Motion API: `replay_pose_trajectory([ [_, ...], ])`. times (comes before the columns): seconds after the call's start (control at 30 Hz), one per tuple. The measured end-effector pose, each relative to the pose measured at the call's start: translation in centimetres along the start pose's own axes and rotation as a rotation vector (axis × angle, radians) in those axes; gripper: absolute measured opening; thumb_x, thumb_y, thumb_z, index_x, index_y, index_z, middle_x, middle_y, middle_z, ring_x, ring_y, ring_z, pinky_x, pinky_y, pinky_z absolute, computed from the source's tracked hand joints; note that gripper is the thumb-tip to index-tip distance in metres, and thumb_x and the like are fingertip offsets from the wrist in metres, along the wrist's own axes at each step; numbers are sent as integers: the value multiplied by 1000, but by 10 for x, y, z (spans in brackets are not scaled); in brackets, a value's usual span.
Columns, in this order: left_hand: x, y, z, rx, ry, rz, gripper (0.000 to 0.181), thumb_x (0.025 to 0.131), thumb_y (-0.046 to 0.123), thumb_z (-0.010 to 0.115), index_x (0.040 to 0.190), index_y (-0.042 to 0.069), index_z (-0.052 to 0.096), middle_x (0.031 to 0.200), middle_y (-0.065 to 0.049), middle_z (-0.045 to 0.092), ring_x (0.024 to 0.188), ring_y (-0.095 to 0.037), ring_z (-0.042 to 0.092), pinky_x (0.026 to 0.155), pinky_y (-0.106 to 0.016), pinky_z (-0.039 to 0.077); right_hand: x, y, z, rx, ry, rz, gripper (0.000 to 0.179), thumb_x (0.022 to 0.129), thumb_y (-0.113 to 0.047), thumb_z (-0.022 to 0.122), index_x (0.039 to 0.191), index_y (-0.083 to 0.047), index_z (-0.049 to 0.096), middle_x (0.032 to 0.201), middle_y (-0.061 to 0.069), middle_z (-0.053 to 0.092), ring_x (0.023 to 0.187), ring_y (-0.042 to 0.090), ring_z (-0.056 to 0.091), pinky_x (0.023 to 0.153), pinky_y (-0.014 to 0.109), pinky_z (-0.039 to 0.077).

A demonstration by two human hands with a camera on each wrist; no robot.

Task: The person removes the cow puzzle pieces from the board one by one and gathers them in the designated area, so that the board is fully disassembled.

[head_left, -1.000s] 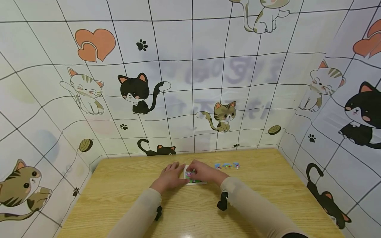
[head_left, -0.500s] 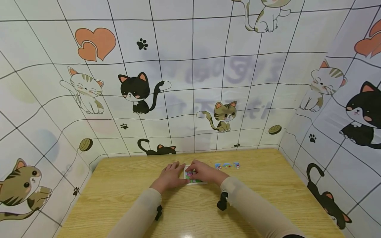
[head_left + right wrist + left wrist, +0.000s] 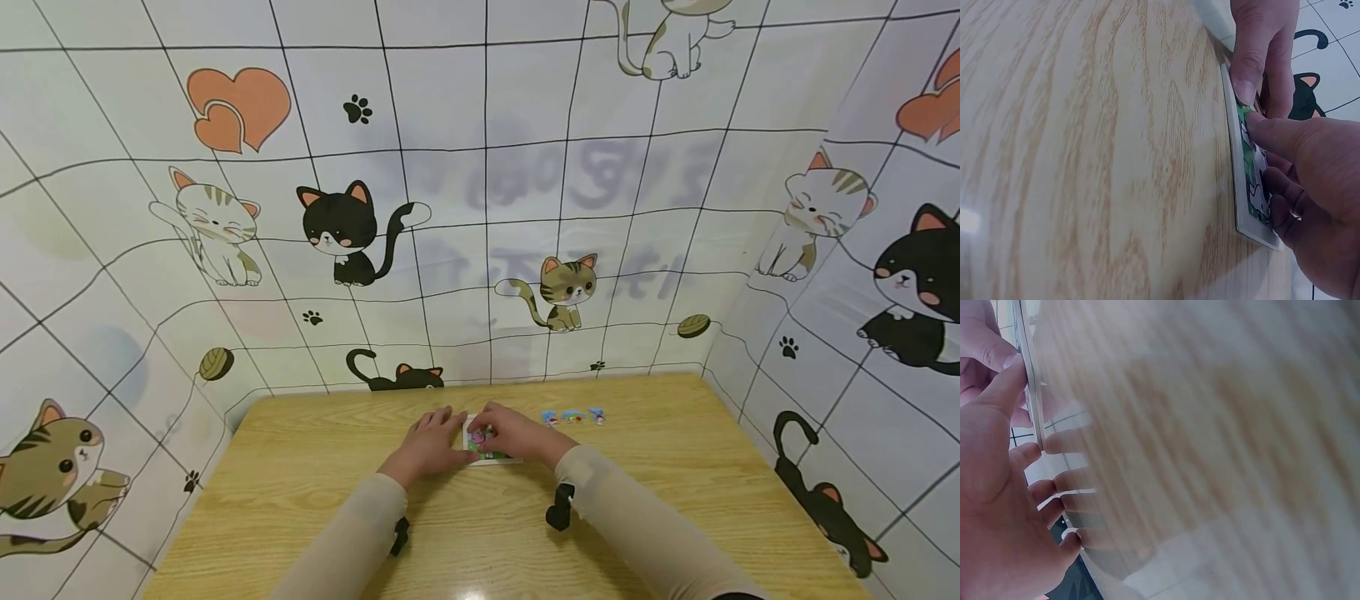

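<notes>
Pale wood grain covers the tabletop (image 3: pixel 472 533), which meets a white wall covering (image 3: pixel 442 92) ruled with black lines. Toward the far side, the left hand (image 3: pixel 429 450) lies with its fingers loosely spread by the left edge of a thin picture board (image 3: pixel 1239 187), its thumb pressing the near left corner. From the other side, the right hand (image 3: pixel 517 433) bends its fingers over the board's face, thumb and fingertips drawn narrow; whether they pinch anything I cannot tell.

The board lies flat between both hands, its near edge running left to right; the right hand hides too much to judge the long axis. Just beyond that hand, to the right, a left piece (image 3: pixel 550 418), a middle piece (image 3: pixel 573 416) and a right piece (image 3: pixel 597 415) form a sideways row apart from the board. The right hand is plainly nearer to them, and that sideways gap seems the relation that matters most.

The board looks stiff, with a smooth white rim around green and pink print. The pieces are small, irregular and mostly blue. Glossy wood mirrors the left fingers. Black wrist devices (image 3: pixel 559 507) sit against beige sleeves (image 3: pixel 637 517). Rippled like fabric, the covering carries printed cats (image 3: pixel 341 221) and orange hearts (image 3: pixel 262 100).
</notes>
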State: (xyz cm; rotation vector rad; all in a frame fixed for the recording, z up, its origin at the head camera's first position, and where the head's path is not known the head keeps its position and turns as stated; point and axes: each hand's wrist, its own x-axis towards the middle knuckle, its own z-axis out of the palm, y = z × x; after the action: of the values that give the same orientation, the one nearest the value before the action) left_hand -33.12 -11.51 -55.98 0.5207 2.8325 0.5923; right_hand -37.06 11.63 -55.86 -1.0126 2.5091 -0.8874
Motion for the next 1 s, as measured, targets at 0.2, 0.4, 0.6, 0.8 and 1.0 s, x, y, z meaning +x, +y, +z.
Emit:
replay_pose_trajectory([
  [0.2,1,-1,1,11,3,-7,90,101,63,74,173,18,42,178,-21,30,163,-50,26,128,-71,24,1,-2,0,-14,6,-31,33,103,-8,80,133,-11,67,121,6,61,107,21,63,94,38,55],
  [0.4,1,0,0,18,11,-7,88,102,62,74,173,20,43,177,-22,31,163,-50,27,127,-73,25,2,-3,1,-5,12,-52,34,102,-4,80,133,-9,66,121,7,61,107,23,63,93,37,56],
  [0.6,1,1,0,22,15,-2,89,102,62,74,172,18,43,177,-22,32,162,-51,28,127,-72,25,1,-2,1,-17,24,-29,36,103,-7,81,137,-12,70,118,2,61,101,15,62,89,33,56],
  [0.8,0,1,0,14,6,-4,89,102,61,74,173,17,42,178,-22,30,163,-50,27,127,-72,25,1,-1,4,-10,62,-44,33,102,-8,82,134,-9,73,110,1,64,98,18,63,85,34,54],
  [1.0,0,2,0,9,8,-5,90,102,62,74,173,17,42,178,-22,30,163,-50,27,128,-71,24,0,1,6,-88,87,-59,31,104,-13,81,133,-11,74,110,-3,65,97,13,62,86,33,54],
])
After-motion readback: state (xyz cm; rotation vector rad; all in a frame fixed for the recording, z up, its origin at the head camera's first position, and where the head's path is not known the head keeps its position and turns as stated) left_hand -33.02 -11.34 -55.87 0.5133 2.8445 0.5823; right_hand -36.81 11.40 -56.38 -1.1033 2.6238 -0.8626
